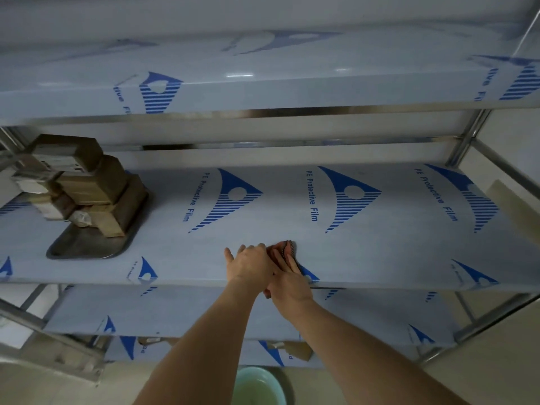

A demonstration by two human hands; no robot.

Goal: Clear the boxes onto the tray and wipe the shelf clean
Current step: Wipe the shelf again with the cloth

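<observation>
Several brown cardboard boxes (96, 185) are stacked on a metal tray (84, 247) at the left of the middle shelf (380, 252), which is covered in blue-printed protective film. A reddish checkered cloth (287, 247) lies on the shelf near its front edge. My right hand (289, 285) presses down on the cloth with its fingers. My left hand (251, 263) lies flat just left of the cloth with fingers spread, overlapping the right hand's fingers. Most of the cloth is hidden under the hands.
Another film-covered shelf (263, 89) hangs above, and two more sit below. A light green basin (257, 387) with liquid stands on the floor under my arms. Cardboard pieces (292, 350) lie on the lowest shelf. Metal posts (467, 138) frame the rack.
</observation>
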